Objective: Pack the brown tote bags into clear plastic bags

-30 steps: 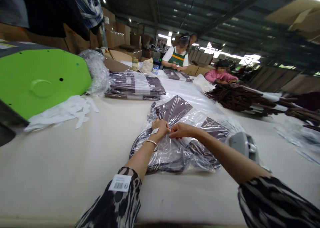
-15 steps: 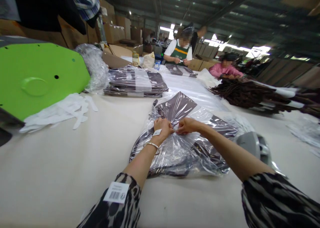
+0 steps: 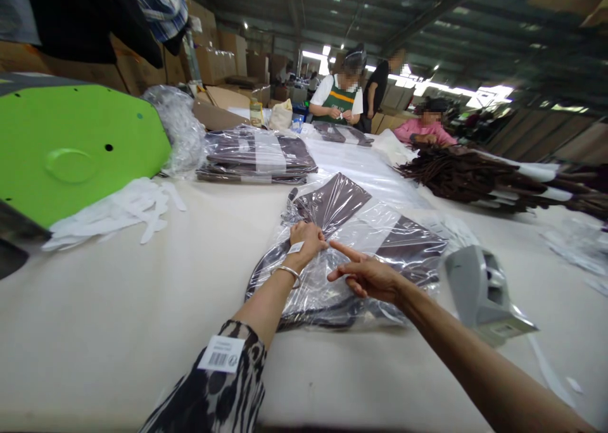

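A clear plastic bag (image 3: 375, 230) holding dark brown folded fabric lies on the white table (image 3: 142, 306) in front of me. My left hand (image 3: 306, 240) rests closed on the bag's middle, pinching the plastic; a small white sticker clings near its wrist above a silver bangle. My right hand (image 3: 365, 273) hovers just right of it, index finger stretched toward the left hand, the other fingers loosely curled, holding nothing. A barcode label is stuck on my left sleeve (image 3: 221, 354).
A grey handheld device (image 3: 482, 294) sits right of the bag. A stack of bagged brown pieces (image 3: 256, 157), white paper strips (image 3: 118, 211), a green machine cover (image 3: 71, 148) and a brown bundle pile (image 3: 465, 176) surround it. Several people work at the far end.
My right hand has let go of the bag and pulled back toward me, its index finger now extended. The left hand stays pinched on the plastic.
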